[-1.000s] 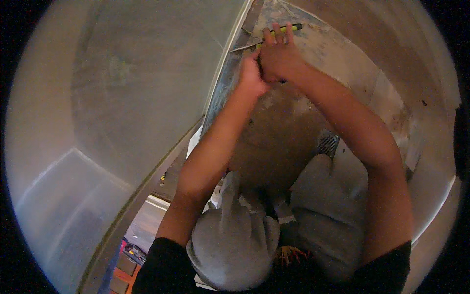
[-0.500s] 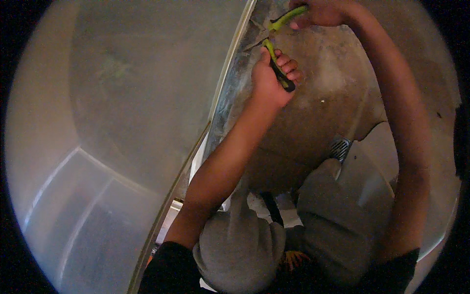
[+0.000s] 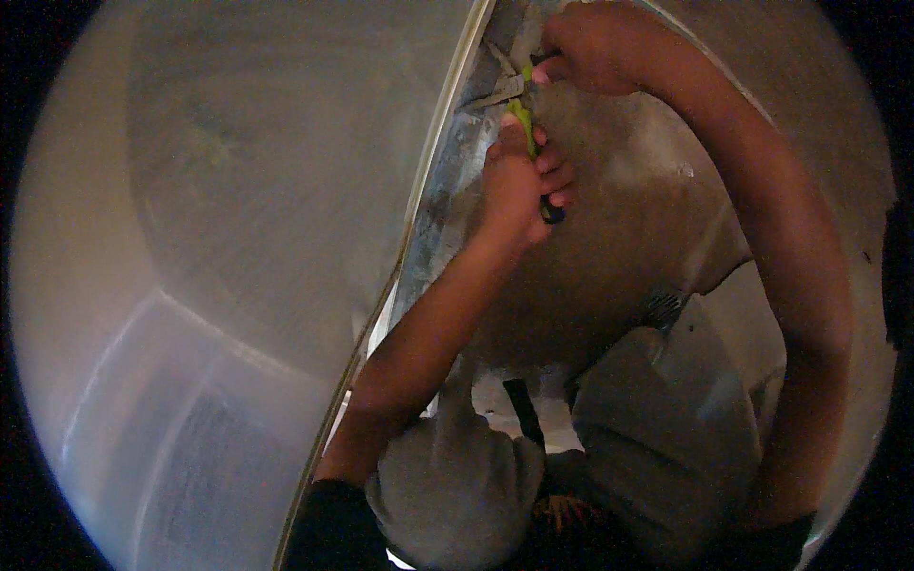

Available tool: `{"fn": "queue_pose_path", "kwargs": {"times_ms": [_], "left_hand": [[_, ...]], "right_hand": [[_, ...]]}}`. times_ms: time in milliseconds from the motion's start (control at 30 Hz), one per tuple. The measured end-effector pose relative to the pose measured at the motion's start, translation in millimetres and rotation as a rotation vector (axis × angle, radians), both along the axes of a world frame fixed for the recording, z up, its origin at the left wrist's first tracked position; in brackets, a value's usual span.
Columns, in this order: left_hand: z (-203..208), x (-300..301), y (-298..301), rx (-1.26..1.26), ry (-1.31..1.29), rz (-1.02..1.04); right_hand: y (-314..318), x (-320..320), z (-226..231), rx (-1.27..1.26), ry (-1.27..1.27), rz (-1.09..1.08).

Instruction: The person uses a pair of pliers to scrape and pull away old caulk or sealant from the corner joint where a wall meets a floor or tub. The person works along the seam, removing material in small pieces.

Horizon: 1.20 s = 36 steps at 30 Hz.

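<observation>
A pair of pliers [image 3: 515, 109] with green and black handles is at the top middle, its grey jaws spread apart against a metal strip [image 3: 462, 152]. My left hand [image 3: 519, 176] is wrapped round the lower handle, whose black end sticks out below the fingers. From the far side, my right hand [image 3: 595, 49] curls in and grips the other handle; only a little green shows by its fingertips. Whether anything lies between the jaws is too dim to tell.
A large translucent panel [image 3: 286, 171] with a narrow edge trim [image 3: 419, 190] fills the left side. Brown, stained floor [image 3: 590, 257] lies below my hands. My legs in grey trousers [image 3: 666, 409] are bent close by, with a striped sandal [image 3: 664, 306] past the knee.
My right hand has moved left and slightly down, covering more of its handle. My left hand has shifted slightly left and down with the pliers, whose jaws show more fully now.
</observation>
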<state>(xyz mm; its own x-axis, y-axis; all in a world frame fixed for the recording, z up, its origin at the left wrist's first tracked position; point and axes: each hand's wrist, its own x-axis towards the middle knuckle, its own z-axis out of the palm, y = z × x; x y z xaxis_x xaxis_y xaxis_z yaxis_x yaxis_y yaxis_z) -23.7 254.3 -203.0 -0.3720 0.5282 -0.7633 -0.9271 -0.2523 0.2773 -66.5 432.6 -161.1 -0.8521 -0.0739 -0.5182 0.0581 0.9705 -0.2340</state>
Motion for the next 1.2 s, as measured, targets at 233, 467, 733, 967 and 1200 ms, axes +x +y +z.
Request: {"fn": "queue_pose_path", "kwargs": {"times_ms": [233,467,733,967,1200], "left_hand": [[-3.5,13.5,-8.3,0.117,-0.076,0.046],[-14.2,32.5,-19.5,0.033,0.004,0.193],[-17.8,68.2,-12.1,-0.117,-0.07,0.283],[-2.6,56.9,-14.9,-0.114,-0.105,0.306],[-7.4,59.2,3.2,-0.014,-0.066,0.514]], "right_hand": [[-14.4,14.4,1.9,0.031,0.081,-0.032],[-42.8,26.2,-0.5,0.053,0.155,-0.073],[-64.0,64.5,-7.5,0.066,0.097,-0.204],[-85.3,64.0,-1.7,0.099,0.111,-0.266],[-106.5,77.8,-4.4,0.108,0.186,-0.365]]}}
